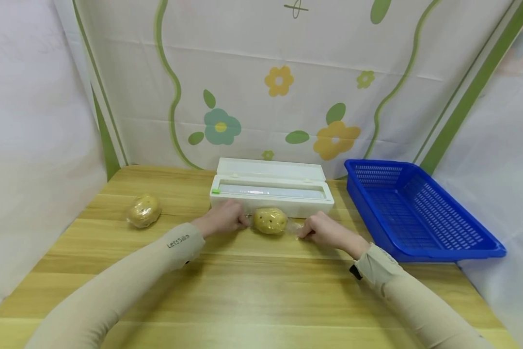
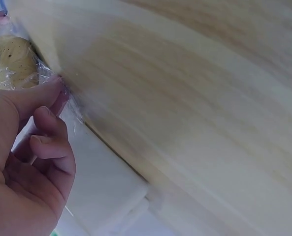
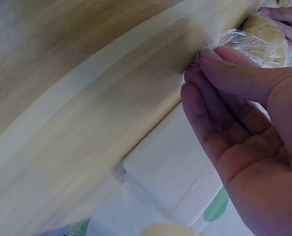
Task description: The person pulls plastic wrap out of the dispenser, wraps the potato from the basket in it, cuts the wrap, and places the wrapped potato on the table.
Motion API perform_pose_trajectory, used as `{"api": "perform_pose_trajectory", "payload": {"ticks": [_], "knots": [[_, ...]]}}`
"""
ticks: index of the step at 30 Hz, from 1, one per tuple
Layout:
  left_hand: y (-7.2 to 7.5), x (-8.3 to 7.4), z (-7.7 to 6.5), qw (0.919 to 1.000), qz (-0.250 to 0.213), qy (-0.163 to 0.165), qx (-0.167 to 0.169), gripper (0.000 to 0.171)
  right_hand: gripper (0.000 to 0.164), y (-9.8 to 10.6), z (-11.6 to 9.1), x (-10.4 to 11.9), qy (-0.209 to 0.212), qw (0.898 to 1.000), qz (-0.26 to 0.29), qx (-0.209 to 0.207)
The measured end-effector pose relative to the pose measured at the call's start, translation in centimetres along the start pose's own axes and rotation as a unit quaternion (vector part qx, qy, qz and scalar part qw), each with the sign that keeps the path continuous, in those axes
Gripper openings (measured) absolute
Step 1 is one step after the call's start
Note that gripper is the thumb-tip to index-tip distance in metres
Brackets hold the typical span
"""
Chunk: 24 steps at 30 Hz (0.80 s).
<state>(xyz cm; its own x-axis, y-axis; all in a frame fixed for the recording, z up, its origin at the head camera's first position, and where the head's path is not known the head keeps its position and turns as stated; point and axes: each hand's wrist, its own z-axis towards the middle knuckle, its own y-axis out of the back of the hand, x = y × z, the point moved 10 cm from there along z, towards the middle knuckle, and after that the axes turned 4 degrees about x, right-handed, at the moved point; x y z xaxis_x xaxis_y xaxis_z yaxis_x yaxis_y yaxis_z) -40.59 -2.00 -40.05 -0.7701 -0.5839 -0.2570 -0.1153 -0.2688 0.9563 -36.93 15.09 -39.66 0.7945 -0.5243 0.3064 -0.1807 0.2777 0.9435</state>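
Between my two hands is a potato [image 1: 270, 221] in clear plastic wrap, just in front of the white cling film box. My left hand [image 1: 225, 217] pinches the gathered wrap at the potato's left end, thumb against fingertip in the left wrist view, where the potato [image 2: 15, 61] shows beyond. On the other side my right hand [image 1: 324, 230] pinches the twisted film end [image 1: 293, 229]. In the right wrist view the crinkled wrap [image 3: 234, 42] runs from the fingertips to the potato. The cling film box [image 1: 270, 201] has its lid raised, and a roll [image 1: 272, 191] lies inside.
Another wrapped potato [image 1: 144, 211] sits at the left of the wooden table [image 1: 244, 300]. To the right stands a blue plastic basket [image 1: 418, 213] with slotted walls. A flowered white curtain [image 1: 252, 72] hangs behind the table.
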Motion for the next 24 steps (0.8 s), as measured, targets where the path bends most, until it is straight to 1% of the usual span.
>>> {"api": "perform_pose_trajectory", "payload": {"ticks": [6,10,12,15,17,18,19,21,24], "knots": [[-0.4,0.3,-0.2,0.9996,-0.023,0.004,0.018,0.018,0.018,0.0,0.1,0.2,0.007,1.0,0.0,-0.004],[-0.4,0.1,-0.4,0.999,-0.036,-0.006,0.025,0.018,0.018,-0.1,0.1,0.2,0.012,1.0,-0.005,-0.006],[-0.5,0.0,-0.6,0.9991,-0.026,-0.008,0.031,0.017,0.02,-0.3,0.1,0.2,0.013,1.0,-0.008,-0.007],[-0.8,-0.2,-0.9,0.9992,0.014,-0.004,0.036,0.011,0.02,-0.4,0.1,0.2,0.012,1.0,-0.012,-0.006],[-0.9,-0.2,-1.1,0.9987,0.03,0.006,0.041,0.01,0.019,-0.5,0.2,0.3,0.012,1.0,-0.014,-0.001],[-1.0,-0.2,-1.1,0.9985,0.03,0.013,0.044,0.011,0.018,-0.5,0.2,0.3,0.012,1.0,-0.014,0.003],[-1.1,-0.1,-1.2,0.9985,0.019,0.022,0.047,0.011,0.016,-0.6,0.2,0.3,0.008,1.0,-0.014,0.01],[-0.9,0.1,-1.2,0.9979,-0.018,0.041,0.046,0.012,0.013,-0.6,0.2,0.1,-0.01,1.0,-0.002,0.027],[-0.6,0.5,-1.2,0.9932,-0.077,0.076,0.042,0.018,0.009,-0.6,0.2,-0.6,-0.061,0.997,0.02,0.051]]}}
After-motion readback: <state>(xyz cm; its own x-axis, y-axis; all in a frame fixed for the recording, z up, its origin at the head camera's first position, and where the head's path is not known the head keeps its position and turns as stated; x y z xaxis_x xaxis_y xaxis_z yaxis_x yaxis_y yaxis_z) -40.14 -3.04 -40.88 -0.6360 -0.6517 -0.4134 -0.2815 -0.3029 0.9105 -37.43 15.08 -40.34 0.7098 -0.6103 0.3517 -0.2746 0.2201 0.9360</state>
